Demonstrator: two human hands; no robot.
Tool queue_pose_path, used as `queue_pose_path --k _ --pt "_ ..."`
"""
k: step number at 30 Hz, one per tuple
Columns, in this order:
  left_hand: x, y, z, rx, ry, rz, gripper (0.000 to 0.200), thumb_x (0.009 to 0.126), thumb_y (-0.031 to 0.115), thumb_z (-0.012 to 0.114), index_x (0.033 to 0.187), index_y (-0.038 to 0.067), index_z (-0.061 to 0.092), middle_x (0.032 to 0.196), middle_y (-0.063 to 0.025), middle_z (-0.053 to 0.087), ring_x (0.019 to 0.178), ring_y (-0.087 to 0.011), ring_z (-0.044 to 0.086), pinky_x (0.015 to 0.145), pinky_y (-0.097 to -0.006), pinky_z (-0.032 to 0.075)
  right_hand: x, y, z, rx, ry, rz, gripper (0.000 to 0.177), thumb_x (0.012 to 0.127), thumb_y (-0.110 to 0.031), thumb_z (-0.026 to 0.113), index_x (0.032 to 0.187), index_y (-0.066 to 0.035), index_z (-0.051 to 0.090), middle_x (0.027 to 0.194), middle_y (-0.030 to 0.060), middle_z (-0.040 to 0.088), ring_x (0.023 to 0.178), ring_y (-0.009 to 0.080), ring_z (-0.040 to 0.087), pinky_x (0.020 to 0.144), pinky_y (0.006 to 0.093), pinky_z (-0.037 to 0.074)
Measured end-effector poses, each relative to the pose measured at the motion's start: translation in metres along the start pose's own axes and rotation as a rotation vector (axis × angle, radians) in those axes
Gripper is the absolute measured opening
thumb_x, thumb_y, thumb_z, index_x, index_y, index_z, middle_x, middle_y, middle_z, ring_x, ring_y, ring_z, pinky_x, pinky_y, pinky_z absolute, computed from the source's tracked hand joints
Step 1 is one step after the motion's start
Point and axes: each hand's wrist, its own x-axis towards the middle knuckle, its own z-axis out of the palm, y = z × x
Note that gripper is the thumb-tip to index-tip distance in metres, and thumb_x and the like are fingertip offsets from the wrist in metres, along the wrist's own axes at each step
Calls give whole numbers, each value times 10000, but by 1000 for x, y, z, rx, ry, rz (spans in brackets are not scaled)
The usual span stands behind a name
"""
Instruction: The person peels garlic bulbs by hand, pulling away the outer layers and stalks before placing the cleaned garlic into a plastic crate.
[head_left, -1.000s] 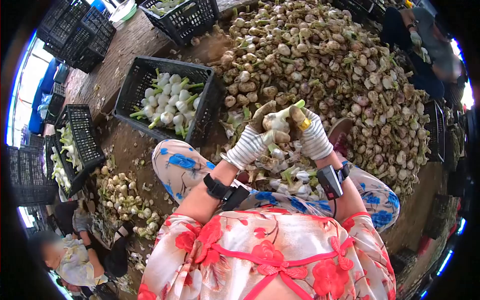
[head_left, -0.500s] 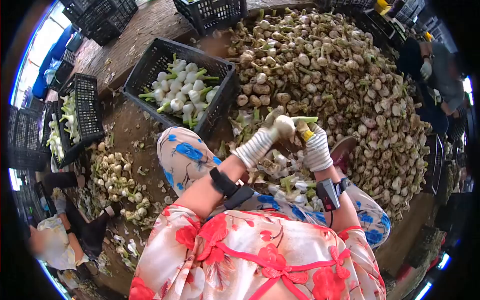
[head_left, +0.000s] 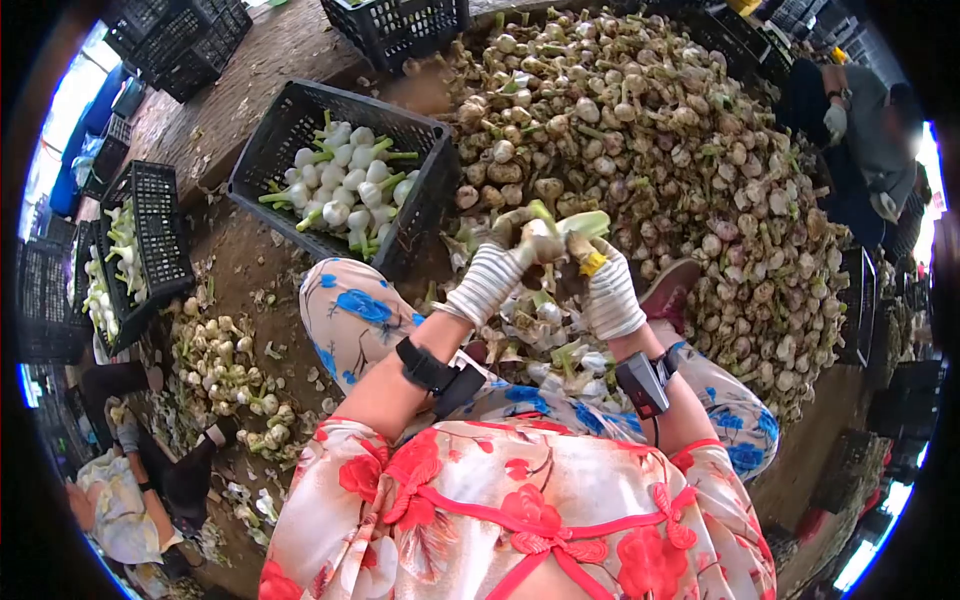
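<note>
My left hand (head_left: 497, 268), in a striped white glove, is wrapped round a garlic bulb (head_left: 541, 246) in front of my knees. A pale green-white stalk with loose outer skin (head_left: 584, 224) spreads from the bulb toward the right. My right hand (head_left: 608, 292), gloved alike, has its fingers closed at this skin, right beside the bulb. Something yellow (head_left: 593, 263) shows at its fingers. Peeled skins and stalk scraps (head_left: 545, 325) lie on the ground below both hands. Ahead and left, a black crate (head_left: 440, 165) holds cleaned white garlic bulbs (head_left: 350, 185) with trimmed green stalks.
A large heap of unpeeled garlic (head_left: 690, 170) spreads ahead and right. More crates (head_left: 160, 225) stand at the left, beside a small garlic pile (head_left: 225, 360). One person (head_left: 125, 490) sits at lower left, another (head_left: 870, 130) at upper right. My shoe (head_left: 672, 292) rests by the heap.
The bulb has turned in my left hand, and its stalk and skin now splay more widely. My right hand has come up closer to it. The view has shifted slightly.
</note>
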Motion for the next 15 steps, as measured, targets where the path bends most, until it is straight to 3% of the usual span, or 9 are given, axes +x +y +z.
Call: queue_pose_path --k 2,3,6,7,10,11,12,14,15 --pt "14 -32 -3 -68 -16 233 317 754 128 652 1037 48 534 869 -39 595 719 -104 559 647 -249 481 -2 1 9 -174 -44 -87 261 832 -211 602 1014 -25 590 798 -22 591 637 33 505 538 178 409" --pt "2 -12 -5 -285 -80 13 403 725 79 664 1092 31 503 861 -54 592 703 -109 558 640 -254 482 -3 -4 10 -210 -64 -92 257 836 -201 597 1019 -21 591 830 -22 594 683 23 493 606 179 416" --pt "-4 11 -6 -293 -177 -79 426 726 84 673 1106 8 495 842 -55 587 683 -103 548 625 -249 476 -9 -24 8 -344 -87 -95 251 846 -217 578 992 -14 594 818 4 616 684 48 564 573 181 446" --pt "-7 14 -4 -303 -187 -30 446 723 142 691 1100 -5 503 844 -46 591 680 -98 548 618 -245 470 -5 -19 4 -240 -47 -147 248 847 -214 574 990 -12 594 797 4 616 671 49 558 552 182 431" --pt "-10 14 -5 -439 -270 83 413 708 90 665 1085 21 510 882 -70 615 714 -140 604 624 -261 501 14 -31 -30 -250 127 -149 241 830 -210 596 922 12 605 739 57 628 603 89 538 534 235 438" --pt "-14 16 -9 -386 -312 23 451 697 105 684 1102 23 502 931 -65 605 788 -137 594 697 -263 489 41 -19 -58 -500 205 -302 238 826 -212 598 891 17 608 724 57 628 577 101 518 520 245 430" --pt "-15 18 -14 -361 -488 -92 513 693 125 693 1144 25 471 1015 -62 577 866 -134 572 748 -269 477 48 -21 -59 -749 290 -451 239 822 -213 600 861 23 610 709 56 628 551 112 499 505 255 422" --pt "-14 19 -4 -354 -433 -28 551 686 164 704 1164 30 466 988 -63 584 835 -134 583 724 -262 488 43 -29 -71 -1132 147 -214 288 814 -252 610 892 25 615 734 69 628 589 121 500 560 254 429" --pt "-16 17 -1 -359 -361 18 590 679 202 715 1184 35 461 961 -65 591 803 -134 595 701 -256 500 38 -30 -64 -1010 55 -266 316 814 -280 610 915 19 610 772 62 625 615 121 510 572 255 432"
